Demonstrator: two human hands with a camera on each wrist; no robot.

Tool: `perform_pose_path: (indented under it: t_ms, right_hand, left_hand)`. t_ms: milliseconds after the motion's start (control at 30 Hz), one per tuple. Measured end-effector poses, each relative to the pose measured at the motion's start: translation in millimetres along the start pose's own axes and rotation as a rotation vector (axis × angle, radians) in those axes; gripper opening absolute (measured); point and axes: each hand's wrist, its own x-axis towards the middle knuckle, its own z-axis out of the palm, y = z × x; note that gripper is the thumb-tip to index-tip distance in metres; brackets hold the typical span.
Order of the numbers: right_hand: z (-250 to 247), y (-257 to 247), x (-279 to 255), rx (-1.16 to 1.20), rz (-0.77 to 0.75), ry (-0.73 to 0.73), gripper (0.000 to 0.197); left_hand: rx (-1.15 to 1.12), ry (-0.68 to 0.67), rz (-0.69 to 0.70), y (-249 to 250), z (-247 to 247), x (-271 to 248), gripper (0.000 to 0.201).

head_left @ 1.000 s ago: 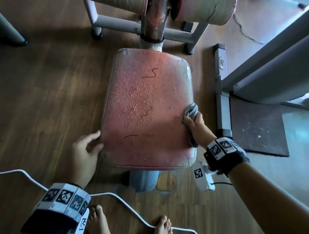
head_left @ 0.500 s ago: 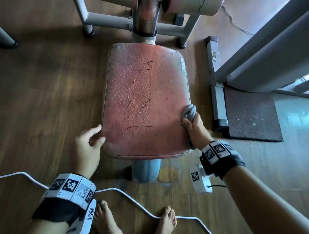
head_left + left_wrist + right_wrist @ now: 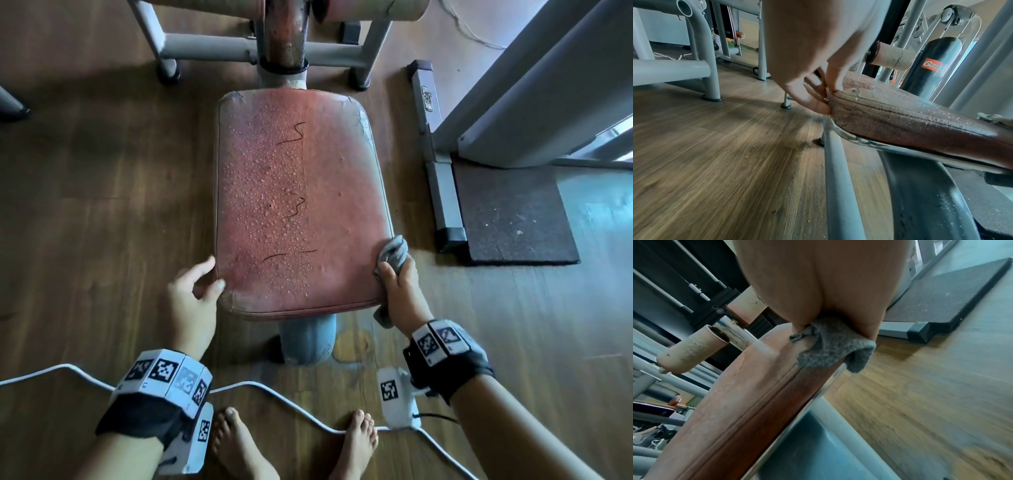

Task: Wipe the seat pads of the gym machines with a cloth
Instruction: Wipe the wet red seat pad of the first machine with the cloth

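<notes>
Head view is showing the red seat pad [image 3: 301, 202] lying lengthwise from six to twelve o'clock, with water droplets beading over its left and middle parts and three dark squiggles sitting among them. At about four o'clock on the pad's rim, the right hand [image 3: 400, 294] is gripping a bunched grey cloth [image 3: 394, 255], fingers curled round it, and is pressing it against the right edge; the right wrist view is confirming the cloth draping over that seam. At about eight o'clock, the left hand [image 3: 191, 301] is bracing the near-left corner with relaxed, fairly straight fingers, holding nothing, thumb tip touching the edge. As I am judging it, most of the wet area is lying untouched, so the main risk is running the cloth only along the rim and leaving the droplets and marks in the middle. Bunched this small, the cloth may be smearing water rather than lifting it, and pushing it leftward could be sweeping drips onto the wooden floor [image 3: 85, 205]. Cracked upholstery at about one o'clock could be snagging the fabric. A white cable [image 3: 274, 394] is trailing by the bare feet, which could be tripping the person on stepping round.
</notes>
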Motion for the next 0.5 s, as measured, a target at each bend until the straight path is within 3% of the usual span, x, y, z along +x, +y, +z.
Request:
perform_pose_path:
  t_ms: [167, 333, 500]
  right_hand:
    - [-1, -8, 10, 0.041, 0.089, -0.023, 0.036]
    - [-1, -17, 21, 0.12, 0.081, 0.002, 0.04]
    - [31, 23, -23, 0.35, 0.154, 0.158, 0.076]
  left_hand:
    - [0.02, -0.019, 0.01, 1, -2, -2, 0.037]
    - [0.002, -0.059, 0.01, 2, -6, 0, 0.038]
    - [-0.019, -0.102, -0.026, -1, -9, 5, 0.037]
